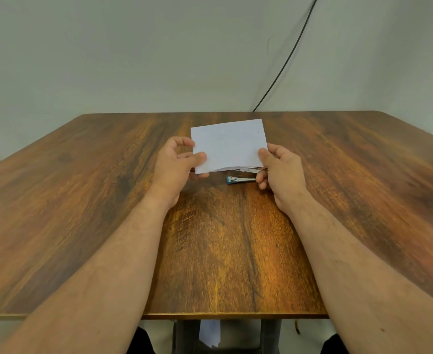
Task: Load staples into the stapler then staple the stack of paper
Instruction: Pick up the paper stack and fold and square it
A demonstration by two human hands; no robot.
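Observation:
A small white stack of paper (229,145) is held up above the wooden table (82,200), tilted toward me. My left hand (178,162) pinches its lower left corner between thumb and fingers. My right hand (278,167) pinches its lower right edge. Just below the paper, on the table, lies a small stapler (241,179) with a blue end and a metal body, close to my right hand's fingers. A second metal piece (248,170) shows under the paper's lower edge; I cannot tell what it is.
A black cable (287,62) runs down the pale wall behind the table's far edge. Below the near edge, a table leg frame and a white sheet (210,333) on the floor are visible.

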